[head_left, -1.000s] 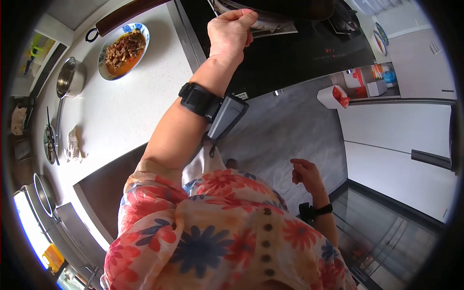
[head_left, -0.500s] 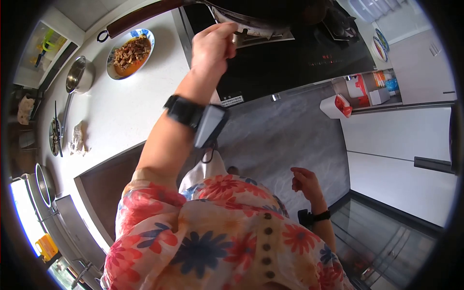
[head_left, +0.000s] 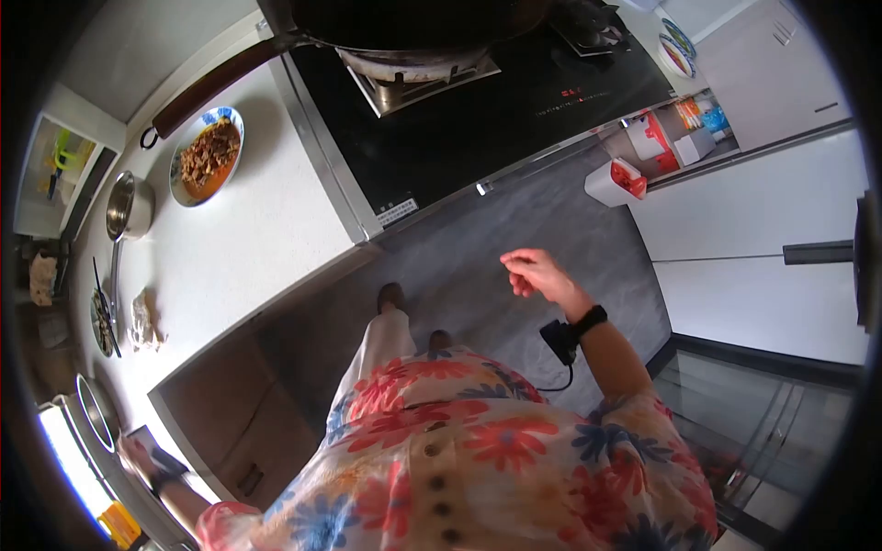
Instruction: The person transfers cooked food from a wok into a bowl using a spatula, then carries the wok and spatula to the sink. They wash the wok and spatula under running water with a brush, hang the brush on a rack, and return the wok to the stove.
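Observation:
My left hand [head_left: 138, 459] is far down at the left, close to the rim of a round metal basin [head_left: 108, 404] by the sink. Its fingers are too small and blurred to make out, and so is any contact. Over the grey floor, in front of my body, my right hand [head_left: 537, 274] hangs in the air with loosely curled, slightly parted fingers and nothing in them. A dark wok [head_left: 413, 23] sits on the stove burner, its brown handle [head_left: 216, 87] reaching left over the counter. No hand touches it.
On the white counter stand a patterned bowl [head_left: 176, 188] of chopped meat in reddish sauce, a steel saucepan [head_left: 138, 207], chopsticks [head_left: 106, 303] over a dish, and a crumpled plastic bag [head_left: 143, 320]. An open drawer [head_left: 726, 147] juts out right of the black cooktop [head_left: 441, 138].
My left hand has left the burner's front under the wok and swung down left to the sink side. My right hand has risen and shifted left. The camera view has turned.

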The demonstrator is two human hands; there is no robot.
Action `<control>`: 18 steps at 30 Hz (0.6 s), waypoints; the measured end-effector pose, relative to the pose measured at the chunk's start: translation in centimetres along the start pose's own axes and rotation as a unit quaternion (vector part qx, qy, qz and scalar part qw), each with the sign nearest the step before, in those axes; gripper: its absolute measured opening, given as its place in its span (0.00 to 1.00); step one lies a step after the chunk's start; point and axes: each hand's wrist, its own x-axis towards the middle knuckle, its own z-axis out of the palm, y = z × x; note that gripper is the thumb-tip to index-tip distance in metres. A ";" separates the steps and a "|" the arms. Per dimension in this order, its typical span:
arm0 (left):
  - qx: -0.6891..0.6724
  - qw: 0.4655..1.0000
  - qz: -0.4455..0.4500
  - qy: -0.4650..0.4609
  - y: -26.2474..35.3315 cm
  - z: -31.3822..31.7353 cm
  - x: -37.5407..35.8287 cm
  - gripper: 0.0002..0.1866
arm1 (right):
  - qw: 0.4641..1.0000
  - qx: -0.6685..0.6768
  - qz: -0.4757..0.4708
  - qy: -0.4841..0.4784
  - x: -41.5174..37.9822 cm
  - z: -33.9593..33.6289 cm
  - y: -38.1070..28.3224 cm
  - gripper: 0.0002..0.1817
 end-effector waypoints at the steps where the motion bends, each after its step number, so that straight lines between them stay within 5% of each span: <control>1: 0.031 0.994 -0.015 0.101 1.7 -0.4 -5.1 0.19 | 1.000 0.002 -0.001 0.005 1.0 0.1 -0.5 0.13; 3: 0.095 0.985 0.107 0.096 2.9 2.2 -11.1 0.20 | 1.000 0.000 0.001 0.004 2.9 0.2 -1.7 0.13; 5: 0.134 0.989 -0.012 0.065 0.4 4.1 -9.8 0.15 | 1.000 -0.019 0.010 0.013 4.6 0.6 -2.9 0.13; 7: -0.251 0.960 -0.011 -0.125 -11.8 6.4 -0.1 0.10 | 0.998 -0.035 0.008 0.048 5.6 1.0 -4.0 0.14; 8: -0.096 0.982 0.120 -0.107 -8.2 9.9 -4.3 0.11 | 0.998 -0.045 0.010 0.049 6.1 1.1 -4.6 0.14; 10: 0.176 0.929 0.325 0.007 0.0 16.1 -13.2 0.12 | 0.997 -0.044 -0.006 0.064 7.0 1.0 -5.4 0.14; 11: 0.223 0.949 0.222 -0.030 6.6 18.1 -18.6 0.11 | 0.997 -0.054 0.002 0.055 7.3 0.7 -5.5 0.14; 12: 0.189 0.918 0.349 -0.025 7.0 20.1 -19.3 0.10 | 0.997 -0.055 -0.004 0.057 7.8 0.6 -5.9 0.14; 14: 0.070 0.965 0.214 -0.134 11.0 23.1 -23.3 0.10 | 0.996 -0.058 -0.017 0.061 8.5 0.2 -6.2 0.14; 17: -0.118 0.938 0.260 -0.199 12.5 29.0 -27.7 0.09 | 0.996 -0.072 -0.031 0.040 9.8 -0.9 -6.0 0.14; 18: -0.052 0.940 0.283 -0.185 16.0 29.3 -31.6 0.09 | 0.996 -0.076 -0.026 0.030 10.0 -1.2 -5.7 0.14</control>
